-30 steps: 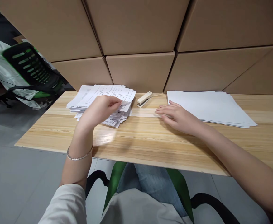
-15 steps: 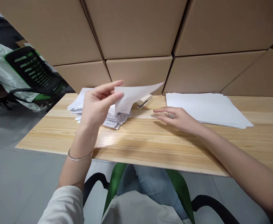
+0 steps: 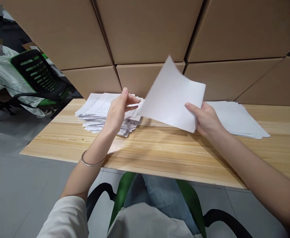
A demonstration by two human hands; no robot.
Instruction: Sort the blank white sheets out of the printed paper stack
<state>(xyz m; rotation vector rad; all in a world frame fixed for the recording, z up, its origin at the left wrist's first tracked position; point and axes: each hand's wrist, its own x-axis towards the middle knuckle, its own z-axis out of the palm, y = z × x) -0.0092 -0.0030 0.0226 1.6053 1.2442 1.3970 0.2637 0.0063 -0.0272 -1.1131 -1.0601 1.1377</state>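
Observation:
A white sheet of paper point(image 3: 174, 96) is held up over the desk, its blank face toward me and its top corner pointing up. My right hand point(image 3: 207, 119) grips its right edge, thumb on the front. Just left of the sheet, my left hand point(image 3: 121, 110) has its fingers apart and holds nothing. Behind that hand lies a thick stack of printed papers point(image 3: 95, 107) with uneven edges. At the right, partly behind my right hand, is a stack of blank white paper point(image 3: 236, 119). The raised sheet hides the stapler seen earlier.
The wooden desk point(image 3: 165, 158) runs along a wall of brown panels point(image 3: 150, 29). At the left, a person in white clothing point(image 3: 13, 76) is beside a black and green office chair point(image 3: 35, 72). My own chair point(image 3: 125, 188) has green sides and black armrests.
The sheet has passed from my left hand to my right hand and turned its blank face toward me. My left hand let go and moved right.

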